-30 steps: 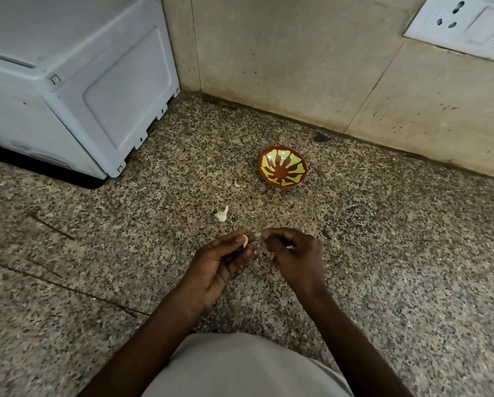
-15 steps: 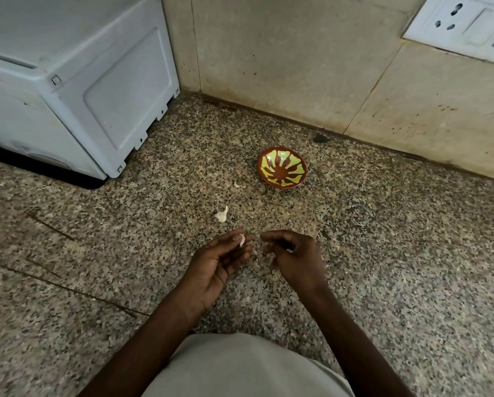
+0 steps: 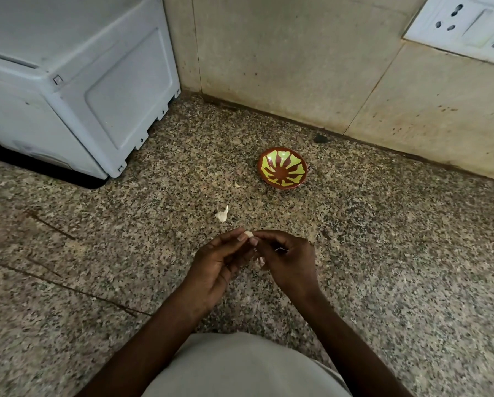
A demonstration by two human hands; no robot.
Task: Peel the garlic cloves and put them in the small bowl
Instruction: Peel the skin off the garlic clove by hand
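Speckled granite counter (image 3: 383, 267) fills the view; a tiled wall (image 3: 297, 58) bounds it from 11 to 3 o'clock, meeting the counter along a dark seam. White plastic appliance (image 3: 76, 90) occupies the 10 o'clock corner, its base edge casting a shadow onto the stone. White socket-and-switch plate (image 3: 466, 27) sits on the wall at 1 o'clock. Open counter runs wide at 3 o'clock and at 8–9 o'clock, where thin dark scratch lines cross the stone. Small bowl (image 3: 283, 170), red-brown with yellow-green ray pattern, stands at 12 o'clock from the hands, well apart from them and near the wall; no clove visible inside. Left hand (image 3: 211, 270) and right hand (image 3: 288, 262) meet at centre, fingertips together, both pinching one pale garlic clove (image 3: 249, 234) between thumbs and forefingers; remaining fingers curled. A small pale fragment shows below the clove between the hands; what it is cannot be told. A white scrap of garlic skin (image 3: 222, 214) lies on the counter at 11 o'clock, near the left fingertips, not touching. A smaller pale bit (image 3: 237, 183) lies just beside the bowl at its 8 o'clock. No legible writing, brand or label anywhere, including on appliance and switch plate.
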